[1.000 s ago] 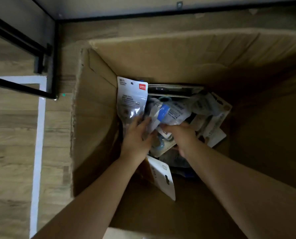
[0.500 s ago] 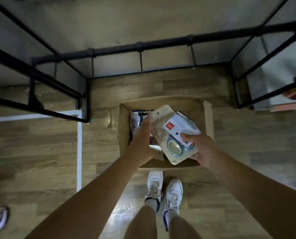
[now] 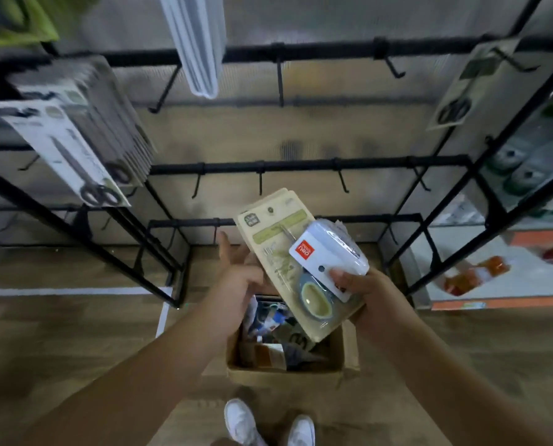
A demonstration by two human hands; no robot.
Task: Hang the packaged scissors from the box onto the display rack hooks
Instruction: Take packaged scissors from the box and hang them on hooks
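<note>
My right hand point(image 3: 367, 292) grips a stack of packaged scissors above the box: several beige cards point(image 3: 278, 252) with a white pack bearing a red label point(image 3: 328, 252) on top. My left hand point(image 3: 236, 275) is beside the stack's left edge, fingers extended, touching its underside. The cardboard box point(image 3: 285, 371) stands on the floor below, with more packs inside. The black display rack has bare hooks on its middle bar point(image 3: 260, 181) and upper bar point(image 3: 280, 82).
Several grey scissors packs point(image 3: 85, 149) hang on the rack at left, one beige pack point(image 3: 462, 91) at upper right. A white tube point(image 3: 198, 43) hangs overhead. Shelves with goods stand at right. My white shoes point(image 3: 268, 423) are just behind the box.
I have risen from the box and looked up at the rack. My right hand has lifted the stack of packs out of the box; my left hand came up with it.
</note>
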